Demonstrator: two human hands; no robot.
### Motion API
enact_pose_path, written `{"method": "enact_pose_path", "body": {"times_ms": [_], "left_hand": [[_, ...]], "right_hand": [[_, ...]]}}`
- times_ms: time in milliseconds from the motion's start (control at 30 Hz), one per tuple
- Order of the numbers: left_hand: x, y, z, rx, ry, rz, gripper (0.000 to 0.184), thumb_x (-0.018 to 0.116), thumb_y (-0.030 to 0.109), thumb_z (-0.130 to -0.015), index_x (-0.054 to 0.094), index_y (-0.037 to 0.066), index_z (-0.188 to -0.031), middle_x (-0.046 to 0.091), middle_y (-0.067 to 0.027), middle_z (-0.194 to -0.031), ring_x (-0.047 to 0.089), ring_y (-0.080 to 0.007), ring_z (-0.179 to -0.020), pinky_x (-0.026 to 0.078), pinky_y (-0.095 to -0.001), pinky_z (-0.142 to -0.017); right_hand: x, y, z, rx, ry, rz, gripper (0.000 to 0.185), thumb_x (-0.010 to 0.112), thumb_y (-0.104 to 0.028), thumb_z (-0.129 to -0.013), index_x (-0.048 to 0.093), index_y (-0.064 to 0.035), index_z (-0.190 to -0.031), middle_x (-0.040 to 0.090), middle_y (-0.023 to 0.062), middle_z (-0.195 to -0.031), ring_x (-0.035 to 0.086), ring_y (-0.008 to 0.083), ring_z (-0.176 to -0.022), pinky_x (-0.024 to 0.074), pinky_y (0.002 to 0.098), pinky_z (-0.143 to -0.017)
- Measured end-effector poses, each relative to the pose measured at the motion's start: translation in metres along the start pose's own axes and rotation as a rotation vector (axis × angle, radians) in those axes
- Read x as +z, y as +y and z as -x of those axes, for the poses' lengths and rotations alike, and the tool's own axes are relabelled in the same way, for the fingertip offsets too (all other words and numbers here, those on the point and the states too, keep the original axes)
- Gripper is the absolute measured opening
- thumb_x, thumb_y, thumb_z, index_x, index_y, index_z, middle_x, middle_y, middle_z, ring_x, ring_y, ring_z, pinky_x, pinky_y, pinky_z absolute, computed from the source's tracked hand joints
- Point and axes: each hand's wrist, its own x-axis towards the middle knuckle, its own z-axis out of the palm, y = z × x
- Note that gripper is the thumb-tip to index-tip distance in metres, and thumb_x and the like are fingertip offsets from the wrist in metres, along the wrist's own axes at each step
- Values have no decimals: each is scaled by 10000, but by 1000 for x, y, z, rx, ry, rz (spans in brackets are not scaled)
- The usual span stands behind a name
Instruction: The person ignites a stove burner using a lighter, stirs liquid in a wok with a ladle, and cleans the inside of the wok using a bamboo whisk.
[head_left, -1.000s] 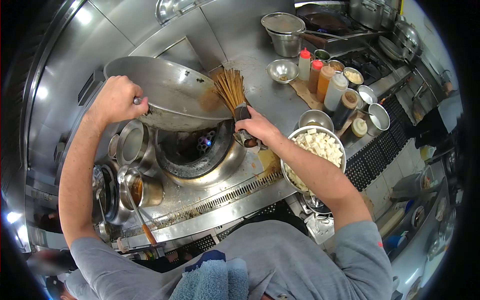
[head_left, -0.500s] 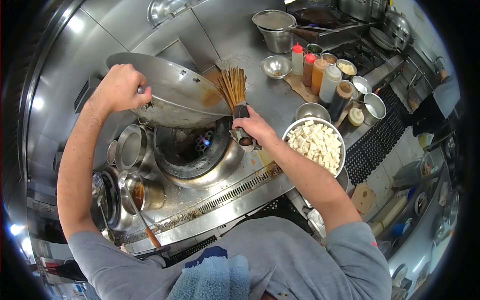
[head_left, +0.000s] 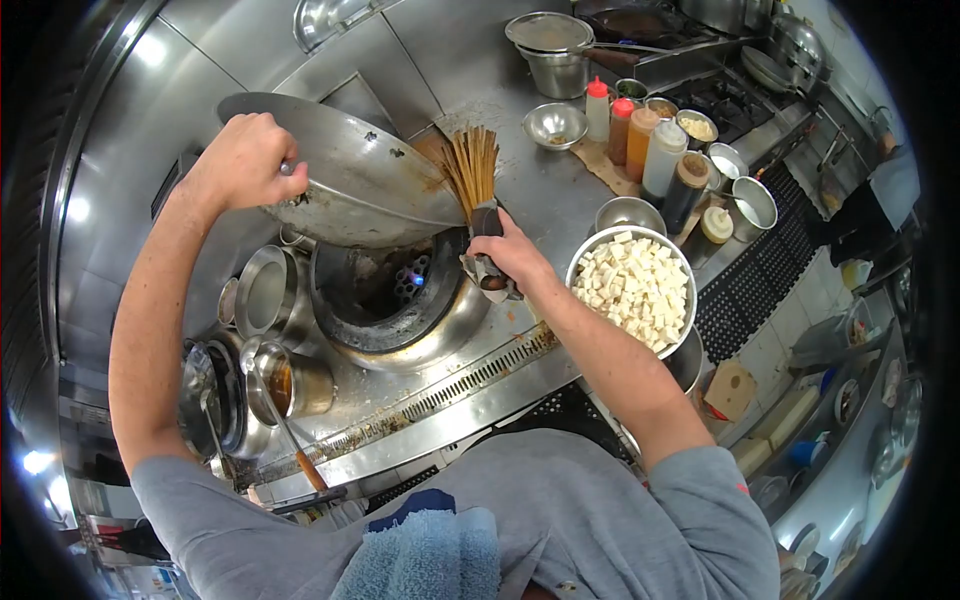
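Observation:
My left hand is closed round the handle of a large wok, which it holds tilted above the burner. A small blue flame shows in the burner. In my right hand is the dark wrapped handle of a bamboo brush. Its bristles point up and away from me, beside the wok's right rim. Whether they touch the wok I cannot tell. Under my right forearm's far side stands a bowl of white cubes.
Sauce bottles and small containers stand at the right. A lidded pot is behind them. Left of the burner are a metal pot, a ladle and stacked pans. Another person stands at the far right.
My left hand has risen slightly with the wok, whose near rim is lifted higher. The brush stays at the wok's right side in my right hand. The view has shifted a little.

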Motion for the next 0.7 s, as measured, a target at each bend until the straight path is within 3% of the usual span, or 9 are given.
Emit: {"method": "enact_pose_path", "body": {"times_ms": [200, 300, 500, 700], "left_hand": [[-5, 7, -10, 10, -36, -20, 279, 650, 210, -712, 601, -16, -557, 524, -207, -533, 555, -412, -586, 471, -478, -598], [-11, 12, -17, -16, -149, -80, 269, 645, 242, -723, 690, -9, -639, 594, -211, -573, 610, -400, -626, 532, -458, -661], [-15, 18, -21, -16, -187, -91, 285, 654, 262, -744, 699, -1, -646, 619, -205, -599, 639, -386, -664, 544, -448, -697], [-11, 20, -12, -29, -210, -63, 302, 664, 280, -764, 696, 5, -645, 621, -190, -588, 647, -388, -654, 551, -450, -689]], "right_hand": [[-4, -2, 7, 57, -42, -59, 554, 708, -129, -702, 513, -53, -1215, 614, 87, -934, 597, 190, -765, 507, 337, -667], [-3, 1, 8, 87, -44, -91, 596, 682, -89, -737, 506, -105, -1307, 601, 41, -885, 582, 148, -736, 511, 314, -595], [-1, 8, 9, 59, -40, -103, 602, 684, -97, -743, 475, -106, -1308, 571, 36, -857, 575, 148, -675, 504, 329, -480], [0, 10, 10, 64, -61, -66, 607, 696, -111, -728, 485, -101, -1297, 581, 53, -887, 577, 158, -699, 511, 331, -534]]}}
